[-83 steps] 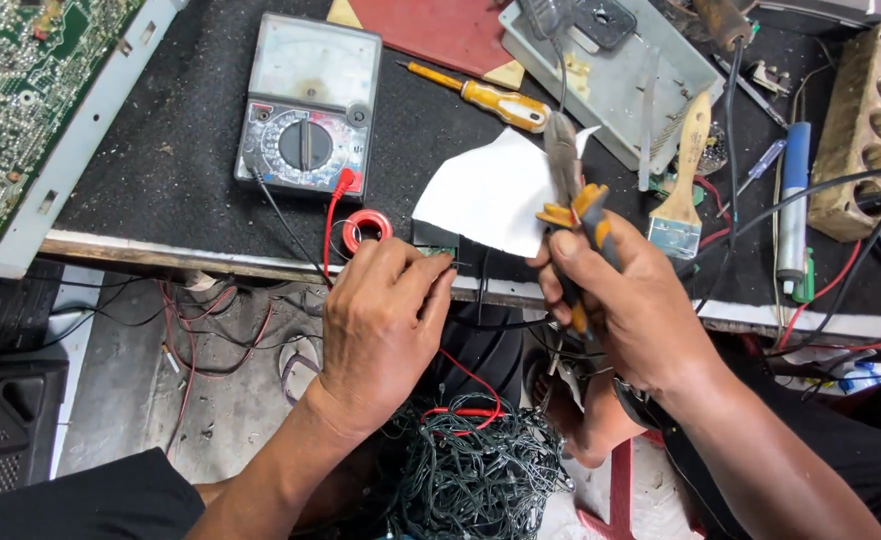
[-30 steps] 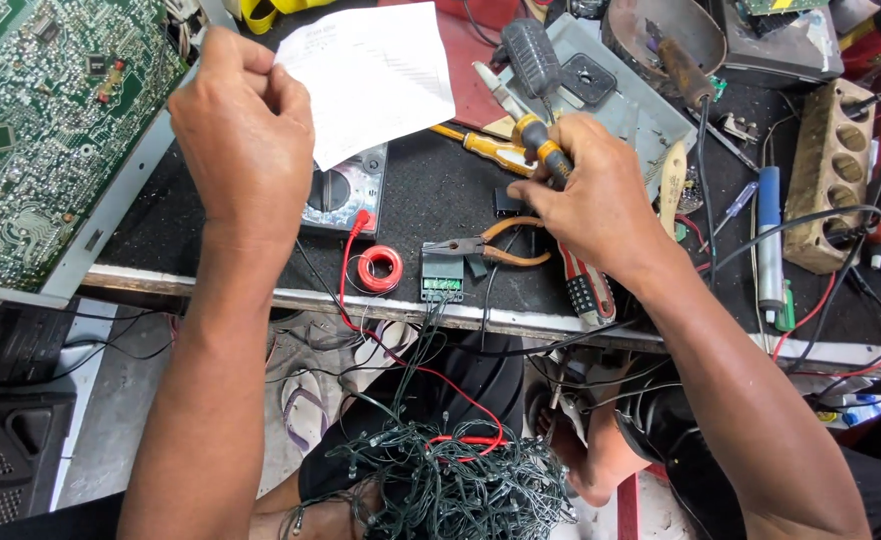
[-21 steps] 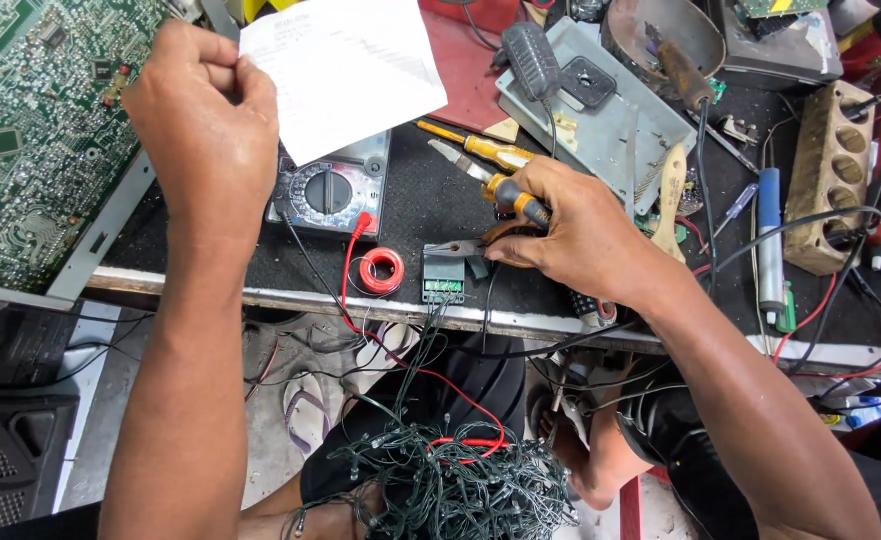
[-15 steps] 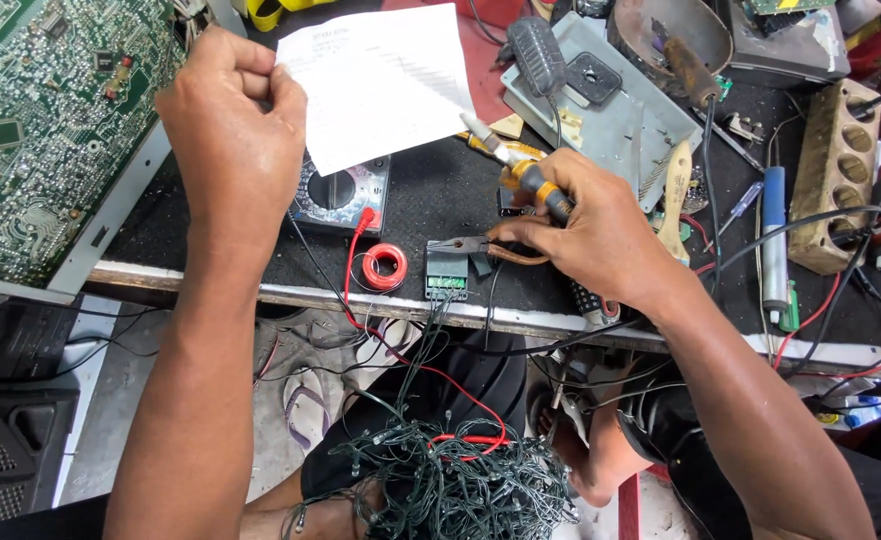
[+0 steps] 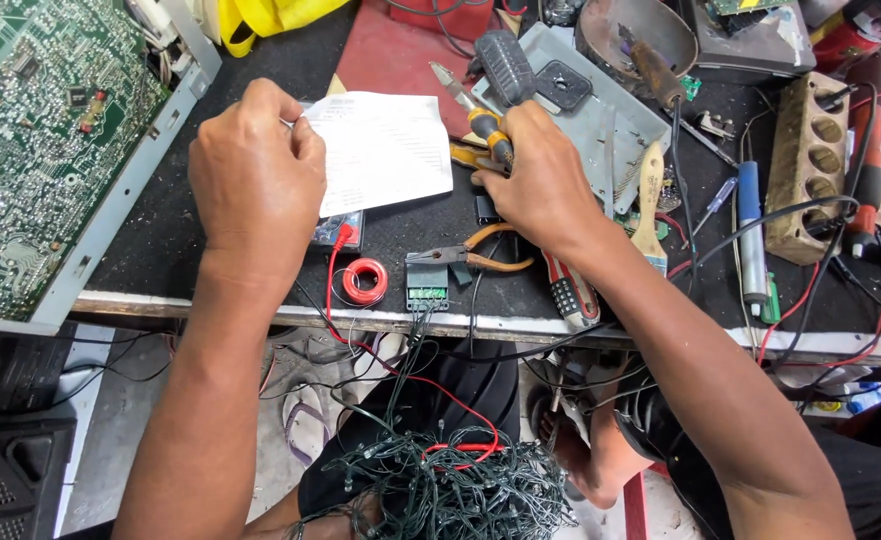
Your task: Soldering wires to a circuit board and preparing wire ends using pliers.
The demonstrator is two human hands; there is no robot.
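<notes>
A left hand (image 5: 255, 175) pinches the left edge of a white paper sheet (image 5: 385, 150) over a cluttered desk (image 5: 210, 250). To its right, the right hand (image 5: 540, 180) has its fingers clenched around yellow-handled pliers (image 5: 475, 115). A red wire spool (image 5: 365, 282) sits near the desk's front edge.

Black-topped workbench (image 5: 210, 240) with pale front edge, grey concrete floor (image 5: 110, 440) below, bright even daylight

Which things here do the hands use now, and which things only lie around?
In use:
left hand on the white paper sheet
right hand holding yellow-handled pliers

Lying about:
green circuit board
red solder spool
paintbrush
light string tangle
</notes>
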